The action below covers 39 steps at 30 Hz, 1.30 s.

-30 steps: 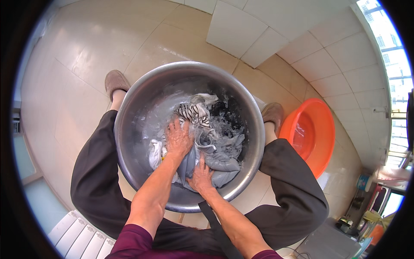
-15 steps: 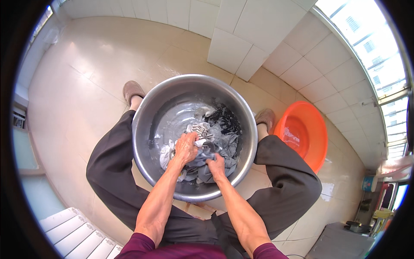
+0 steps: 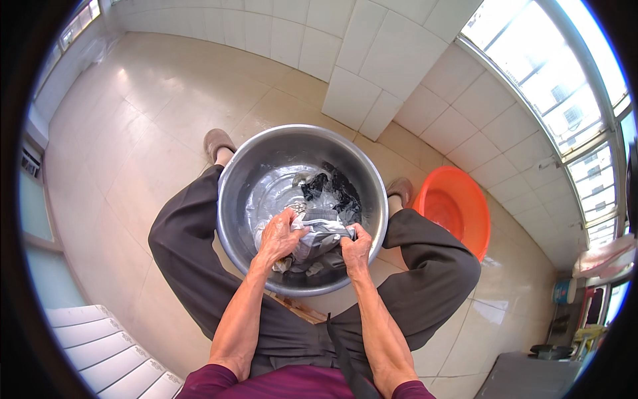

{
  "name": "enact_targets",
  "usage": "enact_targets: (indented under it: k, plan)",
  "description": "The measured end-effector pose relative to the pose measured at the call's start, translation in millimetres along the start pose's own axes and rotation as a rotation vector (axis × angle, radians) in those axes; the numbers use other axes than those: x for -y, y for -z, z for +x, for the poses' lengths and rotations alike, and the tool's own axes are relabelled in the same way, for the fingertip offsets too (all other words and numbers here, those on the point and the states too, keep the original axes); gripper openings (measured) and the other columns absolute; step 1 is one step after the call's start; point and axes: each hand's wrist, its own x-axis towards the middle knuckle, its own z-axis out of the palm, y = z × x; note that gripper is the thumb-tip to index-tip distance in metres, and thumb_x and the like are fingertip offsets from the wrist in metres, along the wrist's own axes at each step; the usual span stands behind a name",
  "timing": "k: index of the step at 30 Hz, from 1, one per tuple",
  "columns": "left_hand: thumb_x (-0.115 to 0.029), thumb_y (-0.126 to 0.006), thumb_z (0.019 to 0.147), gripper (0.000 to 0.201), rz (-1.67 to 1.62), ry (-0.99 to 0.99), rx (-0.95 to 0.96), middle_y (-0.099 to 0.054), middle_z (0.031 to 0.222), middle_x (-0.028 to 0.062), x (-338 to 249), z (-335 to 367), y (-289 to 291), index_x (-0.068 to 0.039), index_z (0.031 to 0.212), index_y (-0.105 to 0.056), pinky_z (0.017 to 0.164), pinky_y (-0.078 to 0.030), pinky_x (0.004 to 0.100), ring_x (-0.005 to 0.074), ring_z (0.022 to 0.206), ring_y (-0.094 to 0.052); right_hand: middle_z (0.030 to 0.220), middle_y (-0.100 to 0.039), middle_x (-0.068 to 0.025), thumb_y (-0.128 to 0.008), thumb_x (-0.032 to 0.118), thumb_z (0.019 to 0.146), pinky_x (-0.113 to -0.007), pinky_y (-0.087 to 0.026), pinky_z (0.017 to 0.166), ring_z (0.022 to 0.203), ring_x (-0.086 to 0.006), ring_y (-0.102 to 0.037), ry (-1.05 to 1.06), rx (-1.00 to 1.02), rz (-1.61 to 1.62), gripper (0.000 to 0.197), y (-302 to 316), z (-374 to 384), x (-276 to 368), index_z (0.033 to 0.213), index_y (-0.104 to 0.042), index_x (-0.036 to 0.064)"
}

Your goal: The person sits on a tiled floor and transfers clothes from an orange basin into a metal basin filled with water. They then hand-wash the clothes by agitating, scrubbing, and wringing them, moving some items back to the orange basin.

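Between my legs stands a large round metal basin (image 3: 234,169) with water and wet clothes in it. A grey garment (image 3: 318,243) with a paler edge stretches between my two hands, above the clothes. My left hand (image 3: 282,234) is closed on its left end, beside white cloth. Its right end is gripped by my right hand (image 3: 356,247), thumb on top. Farther off in the basin lies a black wet cloth (image 3: 342,189). The lower side of the garment is partly hidden, and I cannot tell its exact kind.
An orange plastic basin (image 3: 458,209) stands on the tiled floor to the right, beside my right leg. A white tiled pillar (image 3: 372,73) rises beyond the metal basin. White slatted boards (image 3: 119,352) are at the lower left, a grey-topped surface (image 3: 531,379) at the lower right.
Both hands have risen a little and moved apart, pulling the grey garment taut between them. The striped cloth by my left hand is now mostly covered. The whole view has shifted slightly.
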Motion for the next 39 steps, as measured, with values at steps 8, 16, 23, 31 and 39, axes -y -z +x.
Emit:
enact_targets:
  k: [8,16,23,31,39]
  plan:
    - [-0.037,-0.08,0.083,0.042,0.332,0.313,0.184,-0.071,0.114,0.0202,36,2,-5,-0.007,0.11,-0.068,0.093,-0.051,0.051,0.0384,0.112,-0.068,0.089,-0.066,-0.0178,-0.064,0.016,0.078,-0.043,-0.051,0.081,0.087,-0.035,-0.067,-0.007,0.443,-0.613,0.02,8,-5,5,0.088,-0.066,-0.0015]
    - [-0.03,-0.071,0.084,0.064,0.346,0.006,-0.341,-0.047,0.156,0.0274,47,34,-52,-0.011,0.144,-0.058,0.123,-0.026,0.0624,0.0439,0.146,-0.042,0.177,-0.007,-0.0196,-0.074,0.066,0.085,-0.078,-0.019,0.119,0.162,-0.0462,-0.003,-0.293,0.68,-1.114,0.095,-26,-14,-16,0.162,-0.039,0.0223]
    - [-0.037,-0.073,0.087,0.062,0.565,-0.005,-0.134,-0.054,0.147,0.0248,89,54,-113,-0.012,0.142,-0.061,0.116,-0.035,0.0634,0.0409,0.141,-0.047,0.172,-0.016,-0.0213,-0.084,0.053,0.081,-0.082,-0.025,0.112,0.157,-0.0504,-0.009,-0.128,0.898,-1.241,0.086,-55,-29,-90,0.149,-0.057,0.0088]
    - [-0.029,-0.069,0.089,0.026,0.576,-0.043,0.069,-0.073,0.099,0.0219,120,144,-126,-0.009,0.105,-0.07,0.086,-0.055,0.0544,0.0408,0.096,-0.072,0.163,-0.028,-0.0225,-0.077,0.055,0.089,-0.074,-0.032,0.112,0.152,-0.0456,-0.023,-0.236,0.857,-1.131,0.075,-66,-7,-116,0.142,-0.061,0.0042]
    - [-0.046,-0.071,0.095,0.053,0.202,-0.123,-0.057,-0.07,0.118,0.0221,134,131,-84,-0.006,0.129,-0.067,0.098,-0.051,0.054,0.0434,0.115,-0.065,0.14,-0.057,-0.0178,-0.079,0.038,0.085,-0.051,-0.049,0.105,0.13,-0.0369,-0.052,-0.096,0.471,-0.892,0.048,-52,-3,-122,0.116,-0.075,0.0021]
